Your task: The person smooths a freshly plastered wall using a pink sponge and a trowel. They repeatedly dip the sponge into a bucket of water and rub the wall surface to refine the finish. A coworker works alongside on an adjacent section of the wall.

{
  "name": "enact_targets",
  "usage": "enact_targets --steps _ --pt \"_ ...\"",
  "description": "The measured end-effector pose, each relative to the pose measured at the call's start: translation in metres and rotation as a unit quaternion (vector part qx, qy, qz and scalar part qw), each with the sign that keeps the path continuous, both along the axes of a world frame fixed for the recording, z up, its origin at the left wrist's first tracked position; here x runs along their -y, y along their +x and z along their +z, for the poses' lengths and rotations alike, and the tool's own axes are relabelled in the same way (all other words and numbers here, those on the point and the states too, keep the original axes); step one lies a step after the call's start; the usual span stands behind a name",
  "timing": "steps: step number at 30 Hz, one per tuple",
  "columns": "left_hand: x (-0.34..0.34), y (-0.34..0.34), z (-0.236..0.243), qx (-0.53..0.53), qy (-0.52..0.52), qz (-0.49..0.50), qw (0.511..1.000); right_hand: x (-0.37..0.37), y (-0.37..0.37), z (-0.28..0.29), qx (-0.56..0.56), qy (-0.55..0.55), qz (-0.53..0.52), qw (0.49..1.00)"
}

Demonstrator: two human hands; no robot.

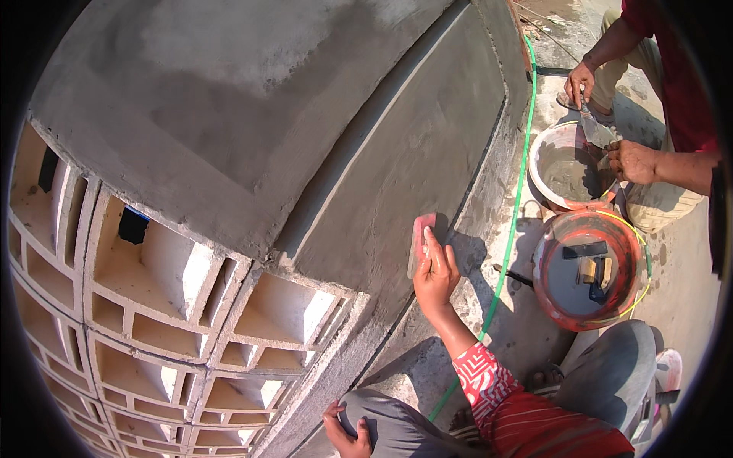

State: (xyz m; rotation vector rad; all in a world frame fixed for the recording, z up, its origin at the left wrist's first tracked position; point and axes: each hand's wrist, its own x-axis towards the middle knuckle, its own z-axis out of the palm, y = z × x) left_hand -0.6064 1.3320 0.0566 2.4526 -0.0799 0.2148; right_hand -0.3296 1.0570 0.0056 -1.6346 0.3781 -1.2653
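My right hand (pixel 437 276) grips a small flat pinkish-red scraper (pixel 420 243), its face against the grey, freshly plastered wall panel (pixel 397 145). Its far edge looks pale and partly see-through. My left hand (pixel 347 433) rests beside my bent knee at the lower edge, fingers apart and holding nothing. A recessed groove (pixel 366 122) separates this panel from the larger plastered surface (pixel 221 91) to its left. Damp, darker patches show on that surface.
Pale hollow breeze blocks (pixel 160 324) fill the lower left. A green hose (pixel 513 252) runs along the ground. On the right, a co-worker holds a trowel (pixel 594 130) over a white-rimmed bucket (pixel 537 156); an orange bucket (pixel 544 286) contains greyish water and tools (pixel 592 267).
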Motion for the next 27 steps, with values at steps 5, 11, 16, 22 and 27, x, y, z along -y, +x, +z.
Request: enact_targets --steps 5,11,16,22,27 --pt "0.003 -0.007 -0.007 -0.035 -0.028 0.029 0.999 0.026 0.019 0.067 0.025 0.012 -0.017 0.999" --pt "0.001 0.007 -0.008 -0.023 -0.026 -0.007 0.999 0.043 0.034 0.016 0.018 0.057 -0.055 0.997" --pt "-0.017 -0.004 -0.028 -0.022 -0.051 0.011 0.998 0.053 0.037 0.074 0.058 0.02 -0.001 0.998" --pt "0.012 0.007 -0.013 -0.015 -0.027 -0.004 1.0 0.092 0.068 0.027 0.031 0.033 -0.074 0.996" --pt "0.029 0.01 0.002 -0.028 -0.049 0.034 0.998 0.05 0.03 0.085 -0.033 0.019 0.033 0.999"
